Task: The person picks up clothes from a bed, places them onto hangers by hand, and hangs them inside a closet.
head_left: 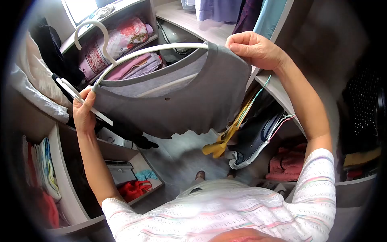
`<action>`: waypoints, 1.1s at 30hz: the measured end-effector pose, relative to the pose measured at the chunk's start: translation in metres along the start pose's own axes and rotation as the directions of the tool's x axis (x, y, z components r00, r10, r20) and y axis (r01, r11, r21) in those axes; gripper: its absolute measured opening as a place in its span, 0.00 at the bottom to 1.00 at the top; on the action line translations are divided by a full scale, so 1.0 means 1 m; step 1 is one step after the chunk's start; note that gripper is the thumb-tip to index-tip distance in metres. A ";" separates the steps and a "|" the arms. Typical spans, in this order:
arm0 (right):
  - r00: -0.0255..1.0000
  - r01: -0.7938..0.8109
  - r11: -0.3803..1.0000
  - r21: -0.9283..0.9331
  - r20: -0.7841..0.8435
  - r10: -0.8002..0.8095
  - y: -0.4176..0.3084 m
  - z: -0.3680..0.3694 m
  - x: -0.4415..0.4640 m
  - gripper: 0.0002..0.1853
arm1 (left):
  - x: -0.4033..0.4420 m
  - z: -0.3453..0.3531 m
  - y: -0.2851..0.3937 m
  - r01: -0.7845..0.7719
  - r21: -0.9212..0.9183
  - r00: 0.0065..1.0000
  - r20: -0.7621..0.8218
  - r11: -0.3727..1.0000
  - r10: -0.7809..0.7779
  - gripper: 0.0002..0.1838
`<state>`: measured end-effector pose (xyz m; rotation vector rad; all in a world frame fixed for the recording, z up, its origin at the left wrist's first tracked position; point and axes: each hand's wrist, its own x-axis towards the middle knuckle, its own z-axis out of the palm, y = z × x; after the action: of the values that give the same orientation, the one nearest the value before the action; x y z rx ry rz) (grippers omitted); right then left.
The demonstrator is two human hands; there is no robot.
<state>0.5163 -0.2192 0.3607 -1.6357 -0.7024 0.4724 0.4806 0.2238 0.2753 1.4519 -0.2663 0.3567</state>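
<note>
A grey shirt (173, 107) with a wide neckline hangs stretched out in front of me on a white hanger (161, 47). The hanger's hook points up on the left, and its bar shows through the neck opening. My left hand (84, 111) is closed on the shirt's left shoulder, by the end of the hanger. A slim white plastic piece (100, 115) crosses that hand; its full shape is hidden. At the other shoulder, my right hand (256, 49) pinches the grey cloth between thumb and fingers. The hanger's right end is covered by the shirt.
Shelves with folded cloth and a floral bundle (115, 46) stand ahead. Yellow (219, 145) and dark garments hang on thin hangers at lower right. A drawer (141, 181) with red and blue items juts out at lower left. Light clothes (36, 80) hang on the left.
</note>
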 end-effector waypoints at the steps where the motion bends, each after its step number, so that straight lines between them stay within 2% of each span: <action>1: 1.000 0.027 0.999 -0.032 -0.003 -0.027 0.001 0.001 -0.003 0.10 | 0.000 -0.001 -0.001 0.003 -0.001 1.000 0.011 1.000 -0.003 0.14; 3: 0.997 0.078 0.992 -0.097 -0.003 -0.078 0.002 0.004 -0.007 0.10 | -0.002 -0.003 -0.002 0.010 -0.002 0.999 0.030 1.000 -0.010 0.14; 4: 0.989 0.087 0.971 -0.223 -0.094 -0.111 0.007 0.005 -0.008 0.10 | -0.002 -0.004 -0.001 0.019 0.022 0.998 0.055 1.000 -0.021 0.14; 7: 0.953 0.191 0.914 -0.359 -0.154 -0.259 0.003 0.011 -0.011 0.10 | -0.004 -0.003 -0.003 0.017 0.038 0.998 0.053 0.999 -0.019 0.14; 10: 0.886 0.292 0.843 -0.453 -0.204 -0.417 -0.003 0.016 -0.016 0.09 | -0.005 0.001 -0.004 0.020 0.035 1.000 0.018 0.999 -0.020 0.14; 13: 0.772 0.411 0.779 -0.473 -0.273 -0.574 -0.015 0.025 -0.019 0.09 | -0.005 0.003 -0.006 0.017 0.007 1.000 0.000 1.000 -0.017 0.14; 14: 0.753 0.418 0.745 -0.520 -0.261 -0.604 -0.019 0.028 -0.021 0.07 | -0.006 0.006 -0.006 0.014 0.000 1.000 0.009 1.000 -0.014 0.13; 18: 0.737 0.450 0.436 -0.779 0.049 -0.674 -0.022 0.039 -0.018 0.05 | -0.006 0.014 -0.007 -0.012 -0.021 1.000 0.025 1.000 0.013 0.13; 21: 0.816 0.341 0.617 -0.709 -0.103 -0.569 -0.009 0.031 -0.019 0.09 | -0.007 0.013 -0.010 -0.014 -0.044 1.000 0.021 0.999 0.014 0.12; 22: 0.859 0.314 0.780 -0.542 -0.188 -0.476 -0.002 0.027 -0.018 0.13 | -0.007 0.012 -0.010 -0.010 -0.053 1.000 0.023 0.999 0.012 0.12; 25: 0.874 0.292 0.860 -0.418 -0.250 -0.418 0.009 0.027 -0.013 0.15 | -0.006 0.015 -0.009 -0.011 -0.068 1.000 0.012 0.998 0.011 0.12; 26: 0.892 0.252 0.865 -0.435 -0.243 -0.382 0.007 0.027 -0.013 0.16 | -0.006 0.015 -0.008 -0.011 -0.069 1.000 0.004 0.998 0.011 0.12; 29: 0.888 0.266 0.851 -0.453 -0.229 -0.400 0.006 0.029 -0.011 0.15 | -0.004 0.011 -0.012 -0.002 -0.068 1.000 -0.003 0.998 0.002 0.12; 32: 0.909 0.273 0.868 -0.416 -0.183 -0.374 -0.001 0.030 -0.011 0.11 | -0.005 0.022 -0.007 -0.021 -0.011 1.000 0.009 1.000 0.021 0.10; 33: 0.923 0.212 0.879 -0.427 -0.208 -0.324 -0.004 0.031 -0.012 0.10 | -0.006 0.027 -0.005 -0.022 0.015 1.000 0.005 1.000 0.022 0.10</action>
<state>0.4864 -0.2040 0.3584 -1.8959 -0.8383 -0.1147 0.4776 0.1958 0.2712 1.4653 -0.2840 0.3738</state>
